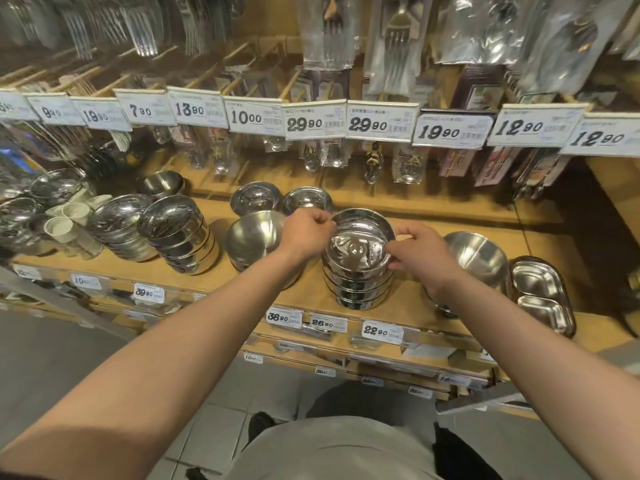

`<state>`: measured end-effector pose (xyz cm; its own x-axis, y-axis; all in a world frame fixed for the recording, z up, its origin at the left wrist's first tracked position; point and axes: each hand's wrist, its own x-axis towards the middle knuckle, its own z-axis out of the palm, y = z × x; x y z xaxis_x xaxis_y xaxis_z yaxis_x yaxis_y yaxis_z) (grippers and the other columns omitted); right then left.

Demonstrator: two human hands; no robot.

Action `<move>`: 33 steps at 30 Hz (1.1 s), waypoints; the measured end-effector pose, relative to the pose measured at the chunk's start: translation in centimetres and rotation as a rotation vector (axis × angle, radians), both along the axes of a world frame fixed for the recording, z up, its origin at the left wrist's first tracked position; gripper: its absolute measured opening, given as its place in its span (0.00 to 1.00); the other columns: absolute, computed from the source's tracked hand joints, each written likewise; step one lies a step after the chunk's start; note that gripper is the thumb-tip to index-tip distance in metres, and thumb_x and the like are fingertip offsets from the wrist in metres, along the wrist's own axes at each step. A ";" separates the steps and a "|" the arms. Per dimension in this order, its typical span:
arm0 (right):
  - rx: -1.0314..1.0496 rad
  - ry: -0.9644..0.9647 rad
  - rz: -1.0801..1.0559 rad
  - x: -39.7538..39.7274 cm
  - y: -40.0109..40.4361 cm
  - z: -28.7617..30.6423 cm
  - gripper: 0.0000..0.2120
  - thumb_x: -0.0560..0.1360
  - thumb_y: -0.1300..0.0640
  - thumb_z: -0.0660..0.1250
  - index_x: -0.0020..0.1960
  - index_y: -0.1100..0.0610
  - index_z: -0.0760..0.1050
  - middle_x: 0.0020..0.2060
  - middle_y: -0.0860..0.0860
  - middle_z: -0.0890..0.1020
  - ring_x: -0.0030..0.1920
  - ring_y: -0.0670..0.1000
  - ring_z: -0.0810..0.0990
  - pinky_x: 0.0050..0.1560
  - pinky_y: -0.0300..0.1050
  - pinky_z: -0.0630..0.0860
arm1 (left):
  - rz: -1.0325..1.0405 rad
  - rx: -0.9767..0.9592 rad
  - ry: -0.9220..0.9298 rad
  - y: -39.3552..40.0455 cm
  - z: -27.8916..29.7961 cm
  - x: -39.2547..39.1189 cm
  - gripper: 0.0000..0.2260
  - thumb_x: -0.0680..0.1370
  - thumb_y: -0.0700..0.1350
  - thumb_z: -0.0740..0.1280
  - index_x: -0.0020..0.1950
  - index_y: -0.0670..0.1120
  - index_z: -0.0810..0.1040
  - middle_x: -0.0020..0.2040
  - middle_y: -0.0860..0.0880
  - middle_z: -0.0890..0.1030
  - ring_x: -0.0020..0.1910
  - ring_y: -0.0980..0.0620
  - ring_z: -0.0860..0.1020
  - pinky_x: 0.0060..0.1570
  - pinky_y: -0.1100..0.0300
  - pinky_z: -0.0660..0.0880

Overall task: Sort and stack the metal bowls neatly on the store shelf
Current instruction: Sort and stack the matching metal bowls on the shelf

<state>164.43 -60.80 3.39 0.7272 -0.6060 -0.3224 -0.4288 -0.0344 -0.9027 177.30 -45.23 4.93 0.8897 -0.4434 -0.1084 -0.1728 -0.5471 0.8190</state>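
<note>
A stack of shiny metal bowls is standing upright near the front edge of the wooden shelf, its top bowl sitting level with its mouth facing up (dark labels are showing on the sides of the lower ones). To its left a single wider bowl is resting open side up, and further left two taller stacks are leaning away. Behind, two shallow bowls are lying side by side. To the right a large deep bowl is tilting towards the stack.
</note>
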 end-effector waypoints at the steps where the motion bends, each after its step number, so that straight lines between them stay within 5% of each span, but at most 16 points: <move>1: -0.009 0.015 -0.016 -0.1 0.0 -0.1 0.12 0.73 0.58 0.73 0.56 0.52 0.81 0.48 0.52 0.86 0.44 0.51 0.86 0.45 0.47 0.85 | -0.009 0.011 0.013 0.0 -0.1 0.0 0.13 0.79 0.41 0.68 0.34 0.49 0.79 0.33 0.55 0.78 0.34 0.58 0.74 0.35 0.66 0.68; 5: -0.032 0.051 -0.050 -0.1 0.1 -0.5 0.09 0.73 0.55 0.74 0.53 0.52 0.81 0.46 0.52 0.86 0.40 0.50 0.86 0.42 0.46 0.85 | -0.017 0.019 0.071 -0.1 -0.1 0.3 0.05 0.75 0.37 0.68 0.42 0.42 0.84 0.43 0.48 0.84 0.43 0.52 0.79 0.44 0.60 0.75; 9: -0.119 0.088 -0.065 0.0 0.4 -0.5 0.06 0.74 0.55 0.71 0.51 0.49 0.80 0.42 0.50 0.86 0.34 0.45 0.86 0.39 0.43 0.84 | -0.018 0.016 0.024 0.0 -0.4 0.5 0.06 0.75 0.34 0.67 0.43 0.35 0.83 0.38 0.43 0.83 0.38 0.51 0.77 0.38 0.62 0.74; 14: -0.234 0.118 -0.025 0.1 0.8 -0.7 0.06 0.73 0.57 0.69 0.49 0.50 0.82 0.36 0.48 0.86 0.34 0.46 0.86 0.40 0.46 0.83 | -0.025 0.042 0.008 0.0 -1.0 0.6 0.07 0.77 0.35 0.69 0.44 0.41 0.86 0.40 0.49 0.83 0.41 0.54 0.78 0.44 0.62 0.73; 25: -0.248 0.144 -0.025 0.5 1.2 0.1 0.07 0.72 0.57 0.68 0.39 0.45 0.78 0.34 0.50 0.85 0.36 0.51 0.86 0.47 0.52 0.84 | -0.008 0.075 -0.007 0.0 -1.4 0.9 0.07 0.78 0.36 0.69 0.51 0.40 0.86 0.54 0.43 0.86 0.56 0.47 0.82 0.60 0.53 0.79; 29: -0.271 0.155 -0.001 0.7 1.2 0.7 0.06 0.72 0.58 0.68 0.45 0.51 0.83 0.34 0.50 0.86 0.37 0.52 0.86 0.48 0.51 0.83 | -0.012 0.048 -0.006 0.2 -0.8 0.8 0.07 0.77 0.34 0.68 0.49 0.39 0.86 0.50 0.41 0.86 0.52 0.43 0.83 0.59 0.49 0.80; 33: -0.271 0.085 -0.002 1.5 1.4 3.0 0.07 0.72 0.58 0.68 0.46 0.51 0.84 0.33 0.51 0.86 0.35 0.49 0.86 0.48 0.53 0.84 | -0.008 -0.022 -0.058 1.3 1.6 1.8 0.07 0.75 0.34 0.69 0.44 0.41 0.87 0.43 0.45 0.86 0.42 0.50 0.81 0.55 0.48 0.81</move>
<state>165.98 -59.40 6.34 0.7034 -0.6797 -0.2079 -0.5028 -0.2690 -0.8215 179.13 -43.97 6.56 0.8906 -0.4523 -0.0469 -0.2247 -0.5276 0.8192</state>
